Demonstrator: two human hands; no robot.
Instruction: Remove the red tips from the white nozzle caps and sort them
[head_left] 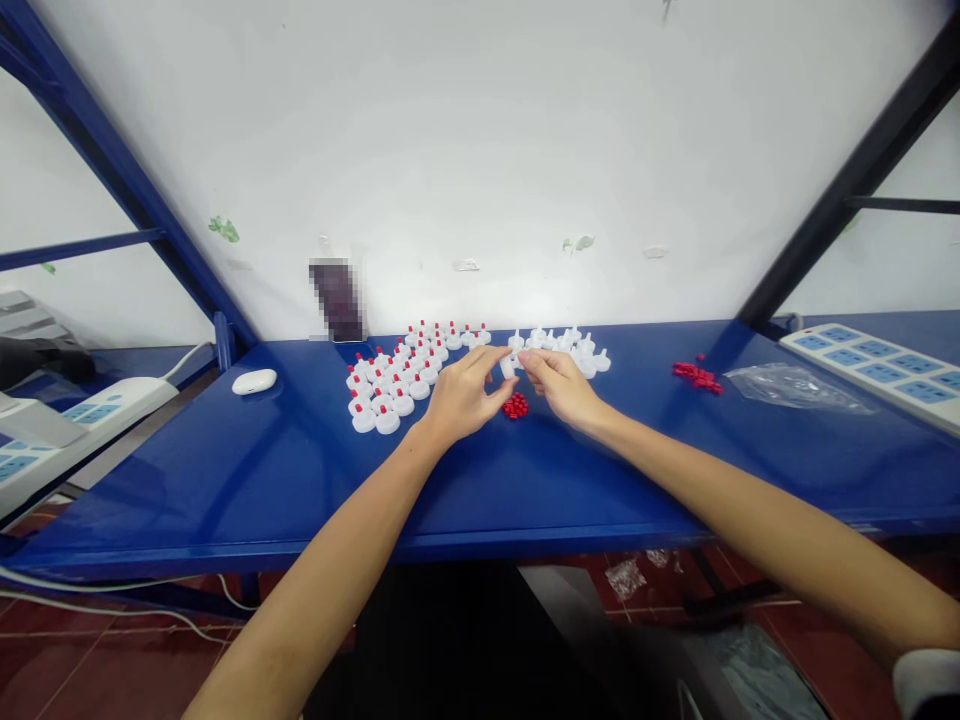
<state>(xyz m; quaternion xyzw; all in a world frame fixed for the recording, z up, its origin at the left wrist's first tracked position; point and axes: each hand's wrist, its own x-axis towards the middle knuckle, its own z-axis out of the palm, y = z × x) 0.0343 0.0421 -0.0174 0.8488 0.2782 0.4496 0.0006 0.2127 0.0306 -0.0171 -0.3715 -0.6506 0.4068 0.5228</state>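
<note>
Between the thumb and fingers of my left hand (463,395) is a white nozzle cap (508,368), tilted on its side. My right hand (559,383) is pinched closed just to the right of it, by the cap's spout; whatever its fingertips hold is hidden. Below both hands lies a small pile of red tips (515,405). To the left stand rows of white nozzle caps with red tips (386,420). Behind my right hand is a group of white nozzle caps without red tips (602,361).
More red tips (697,377) lie to the right, beside a clear plastic bag (795,385). Power strips (892,370) flank the blue table (300,500). A white earbud case (254,381) sits at the left, and a blurred dark phone-like thing (341,300) leans on the wall.
</note>
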